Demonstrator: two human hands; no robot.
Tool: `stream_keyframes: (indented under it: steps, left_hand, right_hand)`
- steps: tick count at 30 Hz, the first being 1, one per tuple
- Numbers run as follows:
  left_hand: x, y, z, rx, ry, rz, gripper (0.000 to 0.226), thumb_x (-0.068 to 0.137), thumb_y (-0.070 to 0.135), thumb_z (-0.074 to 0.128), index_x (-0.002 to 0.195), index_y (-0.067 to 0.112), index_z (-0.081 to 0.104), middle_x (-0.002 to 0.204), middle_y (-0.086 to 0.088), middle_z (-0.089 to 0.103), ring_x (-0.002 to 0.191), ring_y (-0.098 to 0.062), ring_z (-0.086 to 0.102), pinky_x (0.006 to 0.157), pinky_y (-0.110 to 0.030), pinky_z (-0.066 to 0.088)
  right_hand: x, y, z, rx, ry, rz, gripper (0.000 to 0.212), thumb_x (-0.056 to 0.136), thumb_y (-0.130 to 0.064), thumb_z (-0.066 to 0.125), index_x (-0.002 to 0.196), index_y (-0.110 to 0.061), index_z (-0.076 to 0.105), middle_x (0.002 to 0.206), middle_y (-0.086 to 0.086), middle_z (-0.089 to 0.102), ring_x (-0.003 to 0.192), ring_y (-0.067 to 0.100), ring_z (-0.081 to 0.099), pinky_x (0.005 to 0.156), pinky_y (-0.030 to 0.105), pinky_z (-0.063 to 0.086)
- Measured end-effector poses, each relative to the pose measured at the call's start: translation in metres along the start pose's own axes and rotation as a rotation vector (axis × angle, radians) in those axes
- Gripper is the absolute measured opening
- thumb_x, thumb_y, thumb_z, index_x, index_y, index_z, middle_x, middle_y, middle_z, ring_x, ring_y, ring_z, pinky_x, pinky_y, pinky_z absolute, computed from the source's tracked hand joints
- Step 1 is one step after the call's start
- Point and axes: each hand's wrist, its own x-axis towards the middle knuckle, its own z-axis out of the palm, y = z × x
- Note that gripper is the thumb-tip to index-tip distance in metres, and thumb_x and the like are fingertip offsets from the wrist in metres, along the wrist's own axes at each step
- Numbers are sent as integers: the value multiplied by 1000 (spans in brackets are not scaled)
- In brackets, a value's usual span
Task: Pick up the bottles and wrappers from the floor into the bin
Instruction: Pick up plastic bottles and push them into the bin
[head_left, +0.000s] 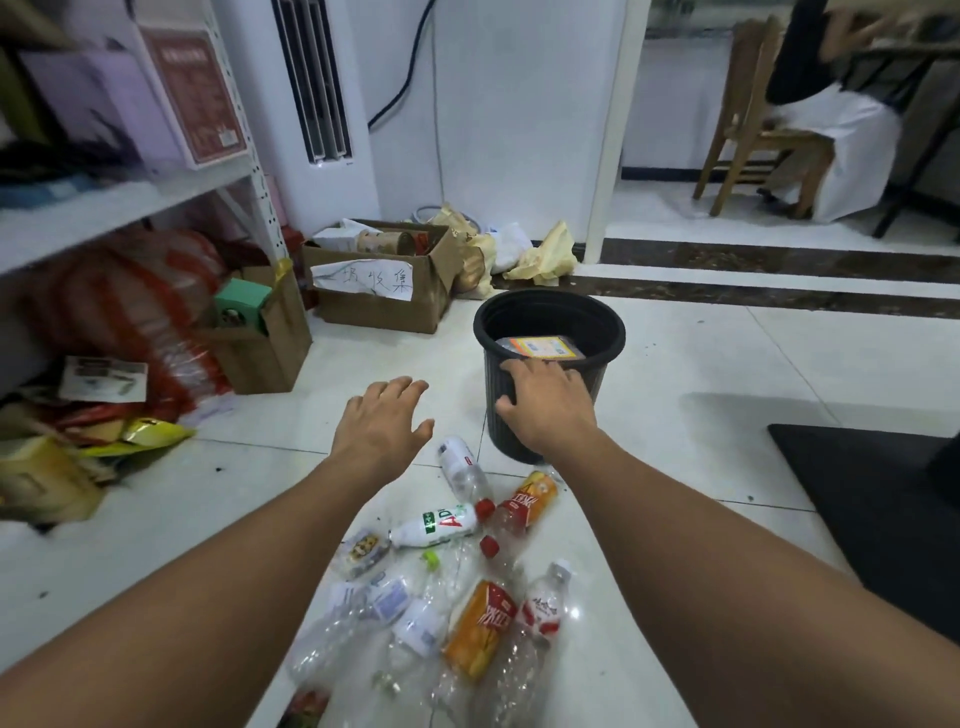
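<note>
A black ribbed bin (550, 312) stands on the white tile floor, with a flat orange-labelled packet (540, 347) lying inside it. My right hand (545, 402) grips the bin's near rim, fingers over the edge and thumb on the outer wall. My left hand (384, 423) hovers to the left of the bin with fingers spread, holding nothing. Below my hands lies a pile of several plastic bottles: a white milk-drink bottle (439, 525), an orange-labelled bottle (480, 629), another orange-labelled one (530, 501), and a clear red-labelled bottle (543, 608). A small wrapper (366, 551) lies beside them.
A labelled cardboard box (382, 283) and a brown paper bag (260, 338) stand at the left, by a shelf with sacks of clutter beneath. Crumpled yellow paper (545, 254) lies by the wall. A black mat (878, 499) lies at the right. A seated person on a chair (748, 119) is far right.
</note>
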Motion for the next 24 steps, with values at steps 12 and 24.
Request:
stream_keyframes:
  steps: [12,24]
  left_hand:
    - [-45,-49,66,-3,-81,6,54,96,40,40,145,24,26,153,6,26,136,-20,28,108,-38,26]
    - [-125,-95,168,-65,-141,90,53,95,41,42,143,22,30,148,4,34,130,-21,37,105,-39,31]
  right_hand:
    - [-42,-44,67,-54,-28,54,52,90,-40,42,139,-23,41,130,4,52,117,25,46,97,39,31]
    - [-110,-80,130,-111,-20,225,50,92,-40,42,138,-18,41,131,7,51,120,27,46,100,42,32]
